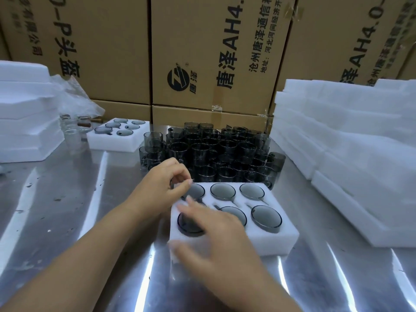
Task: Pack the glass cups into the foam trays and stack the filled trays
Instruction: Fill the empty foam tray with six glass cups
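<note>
1. Far left: the left stack [24, 131] of foam pieces sits on the worktop [67, 210]. I cannot tell whether these are filled trays or blanks. A few clear glasses [73, 131] stand just beside it.

2. Left of centre, far side: the back tray [105, 144] shows six cups in six pockets. I judge it filled. It stands alone and is not yet stacked.

3. Centre, far side: the loose cups [225, 149], of dark tinted glass, stand close together in a large cluster. I judge this to be the bulk of the work left.

4. Centre, near side: the near tray [290, 235] lies flat on the worktop, just in front of the cluster. All six pockets show a cup.
   - The left hand [162, 188] is at the tray's far-left corner with its fingers curled. I cannot tell whether its grip is on the foam edge or a cup rim.
   - The right hand [216, 235] is over the front-left cup [189, 224]. Its grip is wide, with fingers straight and spread, holding nothing. The hand is blurred.

5. Right: the right stack [360, 176] of foam pieces looks like a supply of blanks, so many trays are still to fill.
</note>
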